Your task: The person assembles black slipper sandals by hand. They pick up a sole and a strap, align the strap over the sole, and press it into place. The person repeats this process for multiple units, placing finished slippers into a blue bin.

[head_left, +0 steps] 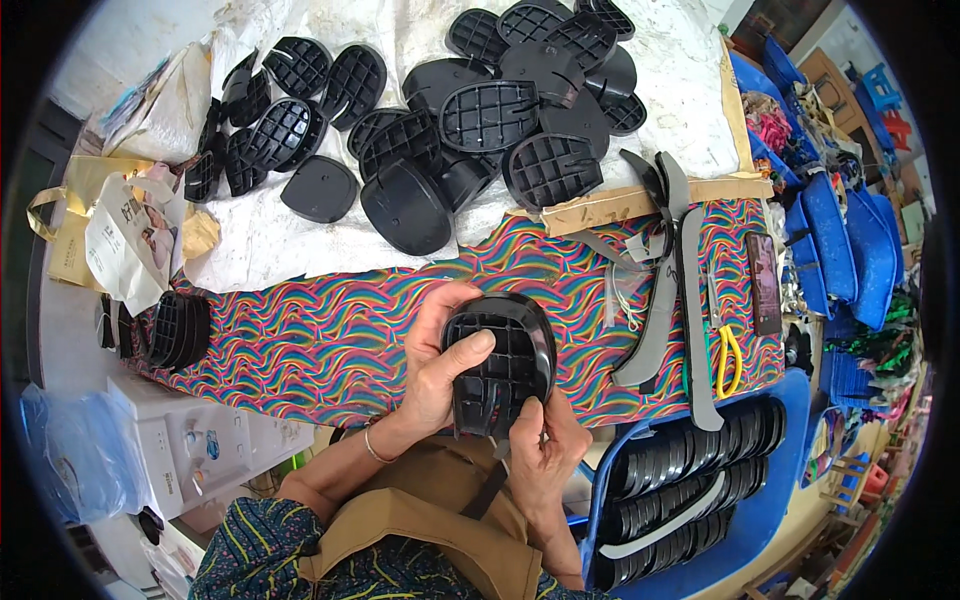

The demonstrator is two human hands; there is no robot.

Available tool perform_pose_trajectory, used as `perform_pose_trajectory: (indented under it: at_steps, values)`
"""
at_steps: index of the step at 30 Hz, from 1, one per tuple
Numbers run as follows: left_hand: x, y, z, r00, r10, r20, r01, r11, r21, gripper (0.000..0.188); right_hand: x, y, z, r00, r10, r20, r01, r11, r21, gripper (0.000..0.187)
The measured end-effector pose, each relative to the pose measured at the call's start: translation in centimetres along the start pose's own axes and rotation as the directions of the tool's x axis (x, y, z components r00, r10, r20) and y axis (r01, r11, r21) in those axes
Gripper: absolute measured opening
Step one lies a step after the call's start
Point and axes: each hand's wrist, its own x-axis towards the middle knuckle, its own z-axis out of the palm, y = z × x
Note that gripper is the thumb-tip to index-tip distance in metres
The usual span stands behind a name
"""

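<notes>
Snugly between left fingers [466, 354], black gridded piece [510, 368], right fingers [528, 424] at edge

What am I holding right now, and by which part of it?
A black gridded piece: your left grip holds its left side, thumb over the grid; your right grip pinches its lower right edge.

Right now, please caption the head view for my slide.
Left fingers and right fingers hold a black gridded piece near a colourful tablecloth.
</notes>
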Motion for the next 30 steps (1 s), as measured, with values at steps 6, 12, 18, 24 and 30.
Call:
perform_pose_trajectory:
  at_steps: [6,12,18,24,30]
  values:
    - [-0.4,-0.2,-0.3,0.997,0.01,0.077,-0.017,0.995,0.096,0.041,1.0,0.2,-0.1,0.997,-0.049,-0.056,0.055,0.993,0.104,0.037]
    - [-0.1,0.0,-0.4,0.993,-0.056,0.105,0.054,0.998,0.023,0.042,0.4,1.1,-0.5,0.998,-0.02,0.066,0.003,0.972,0.235,0.046]
    - [0.2,0.3,-0.4,0.913,-0.406,0.041,0.398,0.864,-0.309,0.049,0.8,-0.4,1.2,0.964,-0.265,-0.008,0.257,0.926,0.278,0.066]
    - [-3.1,-4.4,-6.6,0.951,0.071,0.3,-0.242,0.776,0.582,0.045,1.9,-2.2,4.3,0.834,-0.547,-0.073,0.55,0.835,0.029,0.073]
    - [-2.2,-0.5,-2.9,0.939,-0.327,0.106,0.34,0.927,-0.155,0.046,2.0,-3.6,5.8,0.759,-0.646,-0.081,0.604,0.745,-0.281,0.074]
